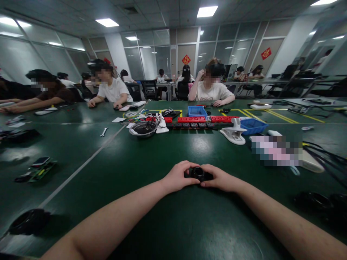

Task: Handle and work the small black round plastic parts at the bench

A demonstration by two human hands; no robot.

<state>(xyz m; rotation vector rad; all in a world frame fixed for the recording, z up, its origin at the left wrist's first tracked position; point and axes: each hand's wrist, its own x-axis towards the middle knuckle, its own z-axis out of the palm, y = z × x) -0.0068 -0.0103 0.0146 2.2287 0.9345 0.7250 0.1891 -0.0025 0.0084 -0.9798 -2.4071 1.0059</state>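
Note:
A small black ring-shaped part [198, 173] with a round opening on top rests on the green table [162, 151] in front of me. My left hand [181, 176] grips it from the left, thumb at the near side and fingers curled round the far side. From the right, my right hand [217, 177] holds the same part between thumb and fingers. The fingertips of both hands nearly meet around it. Its lower portion is partly hidden by my fingers, and I cannot tell its exact kind.
Black rounded parts lie at the near left [29, 221] and near right [316, 202]. A circuit board [42, 171] and a wrench [104, 132] are left. Ahead stand red power strips [192, 119], a metal bowl [143, 134], a white clamp base [233, 134] and a blue tray [254, 126]. People sit opposite.

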